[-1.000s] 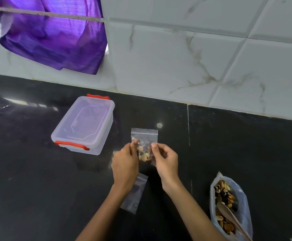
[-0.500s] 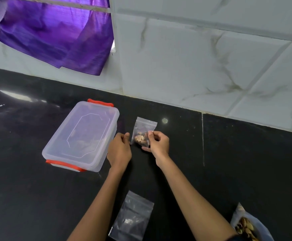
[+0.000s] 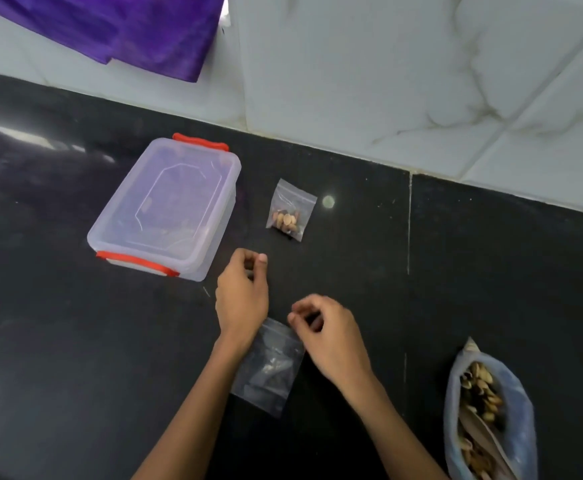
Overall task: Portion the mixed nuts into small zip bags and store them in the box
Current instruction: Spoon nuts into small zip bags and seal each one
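Both hands are seen with loosely curled fingers, nothing gripped: the left hand (image 3: 241, 299) and right hand (image 3: 331, 332) have been drawn back from the filled zip bag (image 3: 290, 211), which half a second ago was pinched by the right hand. That small clear bag of nuts is now laid flat on the black counter (image 3: 456, 271), just right of the lidded translucent box (image 3: 165, 209). An empty crinkled zip bag (image 3: 267, 368) is partly covered by the left wrist, nearer than the box. Well right of the box, the large bag of mixed nuts (image 3: 487, 410) is slumped open.
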### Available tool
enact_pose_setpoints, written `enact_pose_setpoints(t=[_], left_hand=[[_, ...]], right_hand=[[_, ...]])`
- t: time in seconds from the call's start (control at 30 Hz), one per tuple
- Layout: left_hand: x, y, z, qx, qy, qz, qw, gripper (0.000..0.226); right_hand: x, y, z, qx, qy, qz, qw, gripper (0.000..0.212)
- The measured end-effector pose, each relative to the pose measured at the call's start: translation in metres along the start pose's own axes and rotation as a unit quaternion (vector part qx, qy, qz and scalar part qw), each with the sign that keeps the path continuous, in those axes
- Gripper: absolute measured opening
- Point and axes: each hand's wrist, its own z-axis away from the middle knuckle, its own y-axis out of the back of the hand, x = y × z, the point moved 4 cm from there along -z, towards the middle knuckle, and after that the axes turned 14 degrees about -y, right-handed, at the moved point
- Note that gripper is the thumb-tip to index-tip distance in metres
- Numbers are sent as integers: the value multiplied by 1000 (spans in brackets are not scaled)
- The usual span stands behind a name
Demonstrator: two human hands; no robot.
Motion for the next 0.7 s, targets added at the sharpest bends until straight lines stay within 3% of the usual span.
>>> enact_pose_setpoints(t=[0.17,0.37,0.57,0.7], left_hand=[[-4,17,45,-23,8,12,1000,18],[-6,22,83,-47,25,22,998,17],[20,15,96,-96,-6,53,994,19],[51,12,107,-141,-28,116,983,19]], right_hand=[[13,-18,36,21,7,122,992,42],[16,-18,37,35,6,108,994,23],[32,3,48,42,-41,-73,996,14],[38,34,75,118,-46,-183,975,12]])
